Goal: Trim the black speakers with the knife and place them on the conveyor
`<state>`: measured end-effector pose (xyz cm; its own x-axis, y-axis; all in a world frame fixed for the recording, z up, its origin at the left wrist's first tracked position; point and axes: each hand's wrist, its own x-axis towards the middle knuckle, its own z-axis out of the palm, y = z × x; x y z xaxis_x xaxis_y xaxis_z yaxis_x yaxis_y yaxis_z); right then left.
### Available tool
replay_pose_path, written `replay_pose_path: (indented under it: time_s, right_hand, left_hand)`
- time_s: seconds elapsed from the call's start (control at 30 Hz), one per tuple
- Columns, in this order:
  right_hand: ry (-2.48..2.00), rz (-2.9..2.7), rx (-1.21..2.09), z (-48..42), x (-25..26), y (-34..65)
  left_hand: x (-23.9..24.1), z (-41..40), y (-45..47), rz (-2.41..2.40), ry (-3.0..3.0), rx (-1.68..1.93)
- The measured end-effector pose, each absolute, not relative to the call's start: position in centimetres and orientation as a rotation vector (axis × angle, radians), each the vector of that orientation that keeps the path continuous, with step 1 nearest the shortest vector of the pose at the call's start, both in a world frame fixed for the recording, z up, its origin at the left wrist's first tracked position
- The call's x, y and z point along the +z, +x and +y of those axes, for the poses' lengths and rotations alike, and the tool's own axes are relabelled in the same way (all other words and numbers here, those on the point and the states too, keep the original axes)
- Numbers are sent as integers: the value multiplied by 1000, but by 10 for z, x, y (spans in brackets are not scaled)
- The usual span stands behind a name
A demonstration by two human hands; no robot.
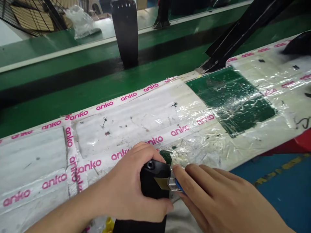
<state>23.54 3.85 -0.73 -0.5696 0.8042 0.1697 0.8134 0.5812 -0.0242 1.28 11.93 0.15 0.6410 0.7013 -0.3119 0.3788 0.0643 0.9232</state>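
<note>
My left hand [128, 191] is wrapped round the top of a black plastic part [155, 184] that stands at the near edge of the workbench. My right hand [213, 197] is closed on a small blue-handled cutter [173, 184], its blade lying against the side of the black part. Both hands meet at the part, just off the bench's front edge.
The workbench top [145, 119] is covered in white foam and clear film taped down with pink "anko" tape. A green conveyor [73, 84] runs behind it, with an upright black part [125, 32] beyond. A black bar [233, 35] slants at upper right. Blue floor [284, 191] lies at right.
</note>
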Motion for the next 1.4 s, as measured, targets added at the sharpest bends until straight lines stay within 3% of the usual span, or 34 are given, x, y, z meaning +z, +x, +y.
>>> replay_pose_path:
  time_s: [0.8,1.3,1.4]
  right_hand:
    - [-1572,-2632,-40,27,-8,232]
    - [-1479,-2919,411,67,28,227]
    - [-1455,-2907,321,69,36,228]
  left_hand:
    - [6,114,21,998,1634,278]
    - [7,107,31,1124,1741,223]
    - [7,106,31,1148,1743,232]
